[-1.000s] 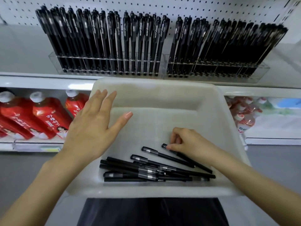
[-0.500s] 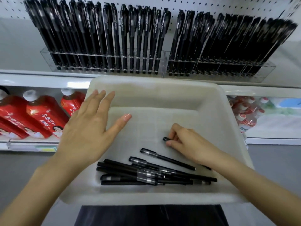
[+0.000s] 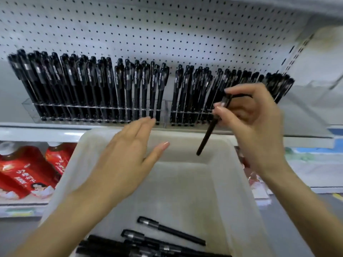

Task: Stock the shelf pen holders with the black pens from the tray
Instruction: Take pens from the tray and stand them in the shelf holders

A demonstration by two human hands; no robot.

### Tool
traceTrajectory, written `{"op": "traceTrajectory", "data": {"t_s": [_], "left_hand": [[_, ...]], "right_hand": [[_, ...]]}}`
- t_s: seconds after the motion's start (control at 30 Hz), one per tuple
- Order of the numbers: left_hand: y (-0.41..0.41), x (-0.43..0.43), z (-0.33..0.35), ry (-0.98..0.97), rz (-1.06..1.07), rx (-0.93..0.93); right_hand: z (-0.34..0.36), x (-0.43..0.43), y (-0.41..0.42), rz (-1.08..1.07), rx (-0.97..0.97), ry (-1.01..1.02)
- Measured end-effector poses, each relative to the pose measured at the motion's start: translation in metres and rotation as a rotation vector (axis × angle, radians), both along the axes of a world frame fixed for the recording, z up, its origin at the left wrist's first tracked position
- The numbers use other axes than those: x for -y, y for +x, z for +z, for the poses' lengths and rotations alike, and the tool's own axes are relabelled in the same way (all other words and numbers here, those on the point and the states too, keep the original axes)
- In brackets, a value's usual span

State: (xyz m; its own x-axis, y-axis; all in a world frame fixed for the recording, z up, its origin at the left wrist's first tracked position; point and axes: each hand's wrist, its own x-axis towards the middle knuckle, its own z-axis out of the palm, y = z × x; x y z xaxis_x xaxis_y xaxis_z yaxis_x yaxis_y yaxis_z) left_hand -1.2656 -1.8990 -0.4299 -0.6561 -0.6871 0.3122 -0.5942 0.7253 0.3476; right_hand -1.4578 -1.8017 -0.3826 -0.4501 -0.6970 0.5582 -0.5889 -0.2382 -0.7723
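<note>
Above the tray (image 3: 233, 182) now, one pen (image 3: 206, 135)

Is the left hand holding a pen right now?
No, the left hand is open and empty above the tray; only the right hand pinches a black pen.

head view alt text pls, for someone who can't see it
A right hand pinches a black pen, pointing down, in front of clear pen holders packed with black pens on a shelf. The left hand is spread flat over a white tray holding more loose pens; red bottles sit lower left.
</note>
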Motion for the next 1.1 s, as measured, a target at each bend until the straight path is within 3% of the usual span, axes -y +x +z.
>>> {"op": "traceTrajectory", "data": {"t_s": [0.13,0.27,0.4,1.1], "left_hand": [[-0.036,0.012,-0.001,-0.131,-0.048,0.102],[-0.053,0.019,-0.008,-0.239,-0.015,0.196],[-0.058,0.019,-0.015,-0.219,-0.028,0.187],[-0.059,0.023,-0.028,-0.326,-0.029,0.274]], "right_hand": [[0.022,0.008,-0.021,-0.130,-0.103,-0.213],[0.021,0.024,-0.034,-0.245,-0.174,-0.278],[0.011,0.035,-0.042,-0.258,-0.167,-0.331],[-0.005,0.062,-0.061,-0.145,-0.338,0.039]]}}
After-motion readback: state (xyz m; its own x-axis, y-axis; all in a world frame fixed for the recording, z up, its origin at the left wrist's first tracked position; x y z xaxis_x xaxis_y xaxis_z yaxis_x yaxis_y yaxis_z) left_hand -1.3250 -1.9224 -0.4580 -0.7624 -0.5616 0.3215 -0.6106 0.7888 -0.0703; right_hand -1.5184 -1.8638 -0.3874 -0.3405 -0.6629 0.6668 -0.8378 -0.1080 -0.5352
